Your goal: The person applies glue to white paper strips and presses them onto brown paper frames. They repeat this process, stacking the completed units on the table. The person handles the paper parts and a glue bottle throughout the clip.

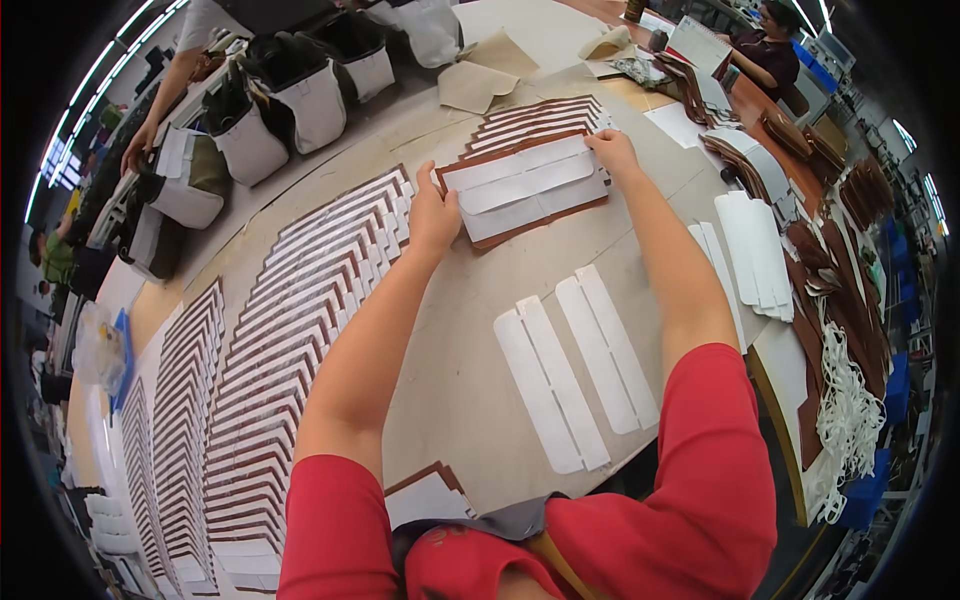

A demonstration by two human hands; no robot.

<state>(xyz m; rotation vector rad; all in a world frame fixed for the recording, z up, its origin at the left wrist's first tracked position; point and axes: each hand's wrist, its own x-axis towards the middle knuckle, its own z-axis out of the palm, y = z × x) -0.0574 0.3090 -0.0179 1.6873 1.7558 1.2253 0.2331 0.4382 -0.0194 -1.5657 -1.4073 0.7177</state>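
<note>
Two hands (433,215) (614,152), crowded workshop table (450,350)

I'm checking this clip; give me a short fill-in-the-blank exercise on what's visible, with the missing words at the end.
1. The left hand and right hand both hold a white panel bordered in ____.
2. The person's sleeves are ____ in colour.
3. The longest overlapping row of panels lies to the ____ of the left forearm.
4. The tangled white cords are on the person's ____ side.

Missing words: brown; red; left; right.
</note>
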